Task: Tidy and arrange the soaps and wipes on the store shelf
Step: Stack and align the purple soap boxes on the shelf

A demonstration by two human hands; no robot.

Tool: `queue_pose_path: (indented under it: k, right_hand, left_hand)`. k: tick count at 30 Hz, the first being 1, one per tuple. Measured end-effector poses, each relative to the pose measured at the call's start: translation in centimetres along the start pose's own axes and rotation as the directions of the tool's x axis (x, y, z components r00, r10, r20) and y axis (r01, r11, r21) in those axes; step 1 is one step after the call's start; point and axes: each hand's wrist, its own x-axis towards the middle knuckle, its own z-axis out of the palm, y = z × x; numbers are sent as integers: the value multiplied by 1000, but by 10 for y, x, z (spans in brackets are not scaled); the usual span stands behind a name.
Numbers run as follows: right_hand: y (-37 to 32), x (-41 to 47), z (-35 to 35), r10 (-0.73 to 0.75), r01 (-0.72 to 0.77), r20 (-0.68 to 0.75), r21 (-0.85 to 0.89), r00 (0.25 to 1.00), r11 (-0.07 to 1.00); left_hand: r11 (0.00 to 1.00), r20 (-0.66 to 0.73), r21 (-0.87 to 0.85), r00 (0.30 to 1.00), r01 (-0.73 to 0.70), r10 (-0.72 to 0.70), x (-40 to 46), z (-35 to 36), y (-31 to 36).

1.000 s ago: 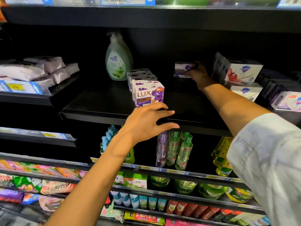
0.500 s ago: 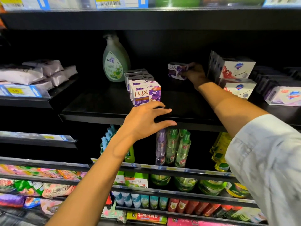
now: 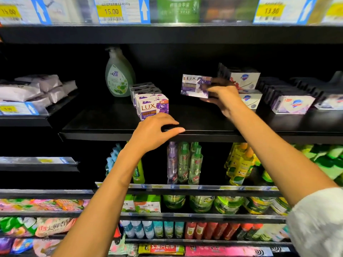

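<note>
My right hand (image 3: pixel 221 98) grips a purple Lux soap box (image 3: pixel 194 86) and holds it in the air above the black shelf (image 3: pixel 204 125). A row of stacked Lux soap boxes (image 3: pixel 151 105) stands left of it, front label facing me. My left hand (image 3: pixel 155 133) hovers just in front of that row at the shelf's front edge, fingers loosely curled and holding nothing. White Safeguard soap boxes (image 3: pixel 243 80) are stacked behind my right hand. Packs of wipes (image 3: pixel 33 89) lie on the shelf at far left.
A green pump bottle (image 3: pixel 118 75) stands at the back left of the soap shelf. More Safeguard boxes (image 3: pixel 292 105) sit at the right. Price tags (image 3: pixel 120 11) line the shelf above. Spray bottles (image 3: pixel 183 164) and packets fill the lower shelves.
My right hand has pulled the Lux box forward from the back of the shelf and lifted it clear. My left hand has stayed near the shelf's front edge.
</note>
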Motion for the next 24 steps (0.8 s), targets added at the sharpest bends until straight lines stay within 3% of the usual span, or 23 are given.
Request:
queue_pose_path:
  k: [4,6,9,14,24]
  right_hand:
    - [-12,-43,-9,22,-25,43,81,999,996]
    - [-14,-59,-12,19,-25,68,94,998,995]
    - [-10,-75,-14,12,-23,116,95,993,995]
    - [1,-82,-14,-11,7,157,26,988,1000]
    - [8,-85,-13,-111,141,240,-109,964,984]
  left_hand:
    - [931,-123,-358,984,78,-130,4,-1,11]
    - [833,-149,-541,961,117,-231,10,-3,19]
    - [644,-58,-751,956,149,-288,20,-3,34]
    - [495,56,-851,967,176,-248,29,0,42]
    - [504,41,-850,974,151,-224,26,1,31]
